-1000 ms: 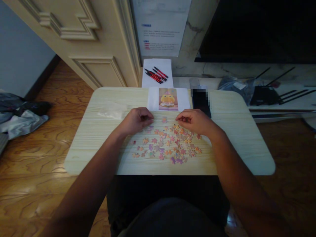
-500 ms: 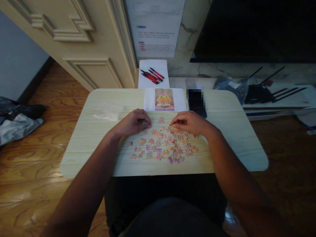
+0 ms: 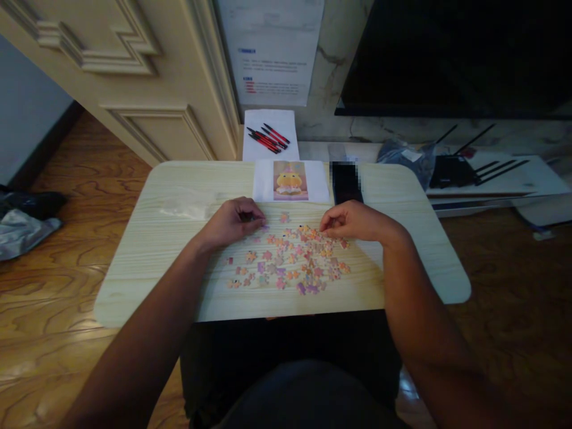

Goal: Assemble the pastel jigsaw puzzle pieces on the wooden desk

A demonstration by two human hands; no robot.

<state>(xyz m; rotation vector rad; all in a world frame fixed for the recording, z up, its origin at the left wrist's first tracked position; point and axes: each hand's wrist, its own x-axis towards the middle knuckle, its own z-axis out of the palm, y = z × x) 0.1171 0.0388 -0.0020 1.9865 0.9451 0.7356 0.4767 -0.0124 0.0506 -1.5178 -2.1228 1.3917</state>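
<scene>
Pinching small puzzle pieces (image 3: 290, 259), both the left hand (image 3: 232, 221) and right hand (image 3: 353, 220) have fingers together; lift one gently, without bumping others.

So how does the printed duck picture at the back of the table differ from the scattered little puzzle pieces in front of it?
The printed duck picture on its white sheet is one whole rectangle showing a complete yellow duck; the scattered pastel jigsaw pieces are many tiny irregular bits with only fragments of colour. The picture lies untouched at the far edge of the pale wooden table; the pieces lie between the left hand and right hand, whose fingertips reach them. Both lie flat and share yellow, pink and purple tones.
</scene>
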